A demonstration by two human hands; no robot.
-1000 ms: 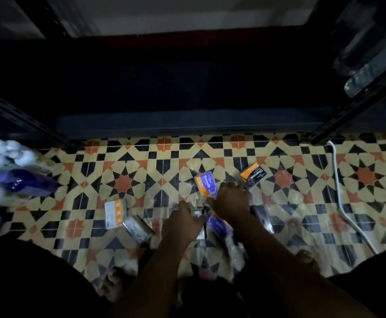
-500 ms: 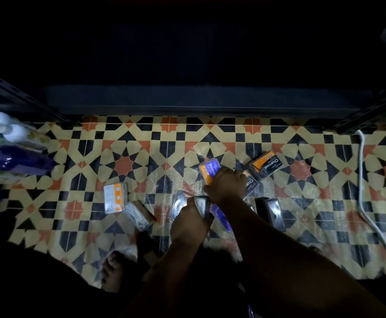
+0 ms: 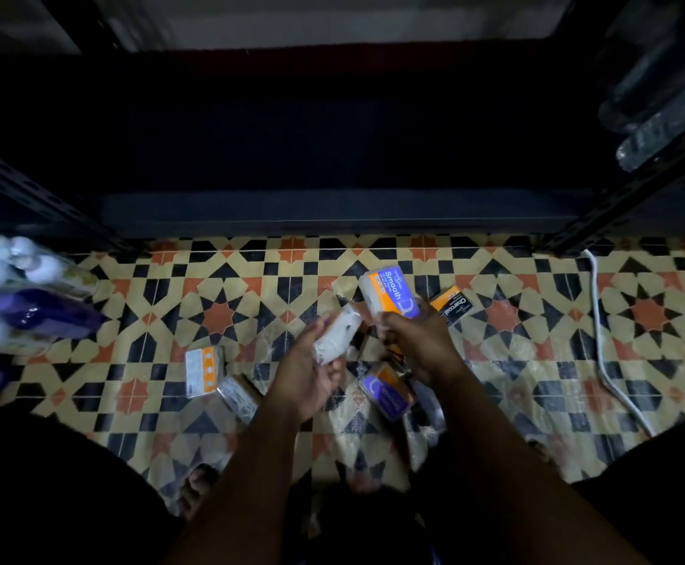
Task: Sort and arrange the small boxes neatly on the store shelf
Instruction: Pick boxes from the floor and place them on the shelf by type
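Note:
My left hand [image 3: 312, 373] grips a whitish small box [image 3: 334, 338], tilted, above the patterned floor. My right hand [image 3: 418, 340] holds up an orange and purple "Smooth" box [image 3: 389, 293]. Below the hands another orange and purple box [image 3: 385, 391] lies on the floor. A black and orange "Charcoal" box [image 3: 453, 305] lies just right of my right hand. Two more boxes lie to the left: a white and orange one [image 3: 202, 371] and a grey one [image 3: 237, 397]. The dark shelf [image 3: 332, 214] runs across in front of me.
Bottles with white caps and a purple bottle [image 3: 27, 311] lie at the left edge. A white cable [image 3: 601, 340] snakes over the floor at the right. Clear bottles [image 3: 650, 128] sit on a rack at the upper right. My bare toes [image 3: 198, 487] show at the bottom.
Both hands have lifted off the pile on the floor, the left one bringing up a whitish box and the right one the "Smooth" box. The camera tilted back up.

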